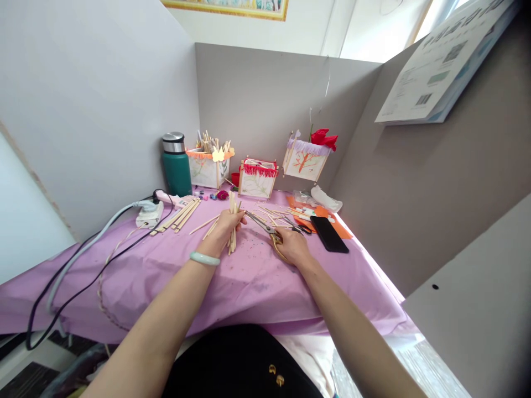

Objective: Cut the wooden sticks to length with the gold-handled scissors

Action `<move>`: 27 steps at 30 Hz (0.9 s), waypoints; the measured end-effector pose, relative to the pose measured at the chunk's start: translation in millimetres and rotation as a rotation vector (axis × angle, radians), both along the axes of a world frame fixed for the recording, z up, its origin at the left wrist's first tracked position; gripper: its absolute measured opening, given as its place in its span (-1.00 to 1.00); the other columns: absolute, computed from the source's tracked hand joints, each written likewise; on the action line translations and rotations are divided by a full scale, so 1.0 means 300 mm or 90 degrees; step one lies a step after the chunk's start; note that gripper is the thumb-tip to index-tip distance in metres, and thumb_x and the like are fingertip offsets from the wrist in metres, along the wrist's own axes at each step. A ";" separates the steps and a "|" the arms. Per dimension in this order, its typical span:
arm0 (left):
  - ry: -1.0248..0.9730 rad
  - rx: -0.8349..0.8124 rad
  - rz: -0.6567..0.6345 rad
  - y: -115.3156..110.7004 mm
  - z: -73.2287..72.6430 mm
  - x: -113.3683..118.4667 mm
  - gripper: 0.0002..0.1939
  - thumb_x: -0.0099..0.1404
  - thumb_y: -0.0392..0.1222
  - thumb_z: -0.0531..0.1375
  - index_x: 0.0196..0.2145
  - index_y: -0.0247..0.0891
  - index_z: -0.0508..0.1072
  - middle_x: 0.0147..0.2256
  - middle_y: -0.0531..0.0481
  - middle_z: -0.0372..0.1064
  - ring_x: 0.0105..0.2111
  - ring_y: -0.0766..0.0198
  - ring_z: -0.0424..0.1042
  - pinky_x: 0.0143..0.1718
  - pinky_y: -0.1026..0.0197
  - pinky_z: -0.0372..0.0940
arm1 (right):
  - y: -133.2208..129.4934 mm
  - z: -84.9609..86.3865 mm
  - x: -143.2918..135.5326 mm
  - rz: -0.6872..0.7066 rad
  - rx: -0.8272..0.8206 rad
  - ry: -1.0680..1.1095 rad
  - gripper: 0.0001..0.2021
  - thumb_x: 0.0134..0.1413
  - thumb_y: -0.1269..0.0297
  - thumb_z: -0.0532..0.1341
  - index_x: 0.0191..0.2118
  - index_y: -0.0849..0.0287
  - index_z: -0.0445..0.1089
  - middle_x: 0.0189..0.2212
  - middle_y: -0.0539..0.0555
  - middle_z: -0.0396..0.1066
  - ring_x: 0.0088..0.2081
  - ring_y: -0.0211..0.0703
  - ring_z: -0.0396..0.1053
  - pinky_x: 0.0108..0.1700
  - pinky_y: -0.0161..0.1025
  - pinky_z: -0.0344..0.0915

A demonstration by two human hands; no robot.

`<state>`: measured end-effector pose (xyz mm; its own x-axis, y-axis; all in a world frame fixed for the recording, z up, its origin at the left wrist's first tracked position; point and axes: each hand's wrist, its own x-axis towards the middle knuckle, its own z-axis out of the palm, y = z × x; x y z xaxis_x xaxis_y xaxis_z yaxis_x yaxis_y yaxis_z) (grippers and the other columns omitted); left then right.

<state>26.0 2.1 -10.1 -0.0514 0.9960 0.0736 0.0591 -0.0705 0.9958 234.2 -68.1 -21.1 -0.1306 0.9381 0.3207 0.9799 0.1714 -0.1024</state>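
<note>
Forearms (168, 309); sticks (232, 243), scissors (270, 230) in hands (293, 246)

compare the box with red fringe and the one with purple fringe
The red-fringed box sits nearly level; the purple-fringed box tilts. A red flower tops the purple-fringed box, not the red-fringed box. The purple-fringed box has a bold orange tree, the red-fringed box a faint drawing. Both have pale panels.
</note>
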 end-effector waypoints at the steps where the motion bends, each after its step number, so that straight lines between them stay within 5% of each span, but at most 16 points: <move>1: -0.007 0.002 -0.001 -0.001 0.001 0.001 -0.77 0.18 -0.18 0.22 -0.58 -0.32 0.39 -0.69 0.02 0.30 -0.75 0.46 0.09 -0.67 0.32 -0.03 | 0.000 0.000 0.000 0.002 0.003 -0.002 -0.72 0.24 0.07 0.07 -0.11 0.04 0.44 -0.22 0.05 0.55 -0.23 -0.12 0.45 -0.28 -0.29 0.12; 27: -0.017 0.006 -0.003 0.024 -0.022 -0.006 -0.80 0.16 -0.17 0.24 -0.54 -0.30 0.39 -0.67 0.03 0.31 -0.75 0.45 0.10 -0.67 0.32 -0.03 | 0.000 -0.001 0.001 0.011 -0.003 0.000 -0.73 0.25 0.10 0.06 -0.13 0.04 0.45 -0.23 0.05 0.55 -0.24 -0.13 0.45 -0.31 -0.29 0.10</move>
